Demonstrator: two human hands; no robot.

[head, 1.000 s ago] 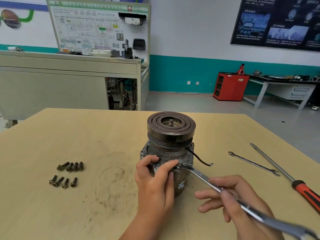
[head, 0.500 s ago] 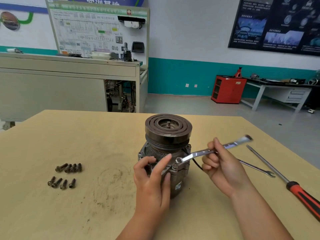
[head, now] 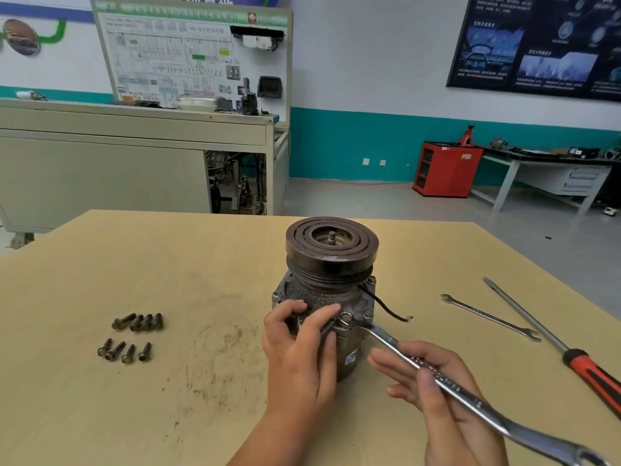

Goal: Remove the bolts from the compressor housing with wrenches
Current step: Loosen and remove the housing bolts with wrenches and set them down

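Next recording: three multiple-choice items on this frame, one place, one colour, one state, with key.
1. Where do the loose bolts lie? A) left of the compressor B) on the pulley C) at the table's far edge
2. The screwdriver handle is: A) blue B) red and black C) yellow
3. The wrench in the right hand is: A) flat on the table B) set on a housing bolt C) hanging free
Key: 1 A, two rows lie to its left; 2 B, red with black shows; 3 B, its ring end sits over the bolt.
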